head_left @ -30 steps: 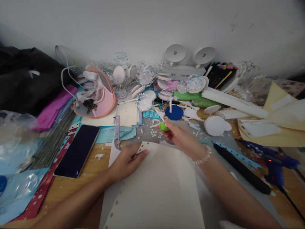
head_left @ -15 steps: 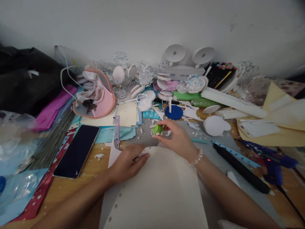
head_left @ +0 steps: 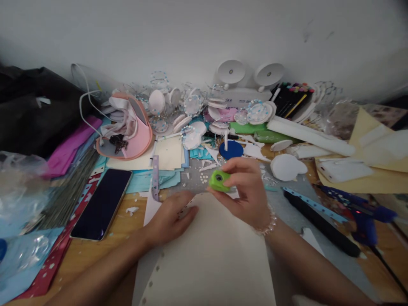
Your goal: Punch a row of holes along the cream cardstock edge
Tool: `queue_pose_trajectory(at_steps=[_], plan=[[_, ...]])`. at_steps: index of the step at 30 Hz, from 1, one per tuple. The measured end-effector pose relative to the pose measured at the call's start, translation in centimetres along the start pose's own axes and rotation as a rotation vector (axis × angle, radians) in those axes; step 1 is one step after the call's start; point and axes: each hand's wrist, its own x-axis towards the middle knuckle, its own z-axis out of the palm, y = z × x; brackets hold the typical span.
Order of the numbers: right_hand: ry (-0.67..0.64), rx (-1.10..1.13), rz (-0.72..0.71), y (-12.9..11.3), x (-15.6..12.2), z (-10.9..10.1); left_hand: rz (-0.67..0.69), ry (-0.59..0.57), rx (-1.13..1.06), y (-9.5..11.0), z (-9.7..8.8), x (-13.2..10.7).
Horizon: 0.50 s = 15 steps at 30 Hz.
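Note:
A small green craft punch (head_left: 219, 180) is pinched between the thumb and fingers of my right hand (head_left: 247, 191), tilted so a round opening faces up. It is just above the far edge of a large cream sheet of paper (head_left: 213, 246). My left hand (head_left: 174, 216) grips that sheet's upper left edge between thumb and fingers. A row of small punched holes runs down the sheet's left side, and more holes show by my left thumb. Tiny white cut-out pieces (head_left: 204, 178) lie on the grey mat beyond the sheet.
A phone (head_left: 101, 204) lies at left beside a bundle of thin stems (head_left: 75, 191). To the right are a black stick-shaped tool (head_left: 320, 223) and a blue glue gun (head_left: 363, 216) with a red light. White discs, a pink visor (head_left: 142, 131) and a blue disc (head_left: 231, 149) crowd the back.
My right hand has lifted the green punch off the mat and brought it nearer, turning it over. White pieces show where it was. My left hand has stayed on the sheet.

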Motion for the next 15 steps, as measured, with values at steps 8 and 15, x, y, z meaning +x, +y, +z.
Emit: queue_pose_trajectory(at_steps=[8,15], plan=[[0.005,-0.001,-0.156,-1.3,-0.9,0.0,-0.006,0.059,-0.062,-0.2,0.1,-0.3],[-0.152,0.103,-0.077,-1.8,-0.4,-0.5,-0.037,0.091,-0.111,0.2,-0.4,0.0]])
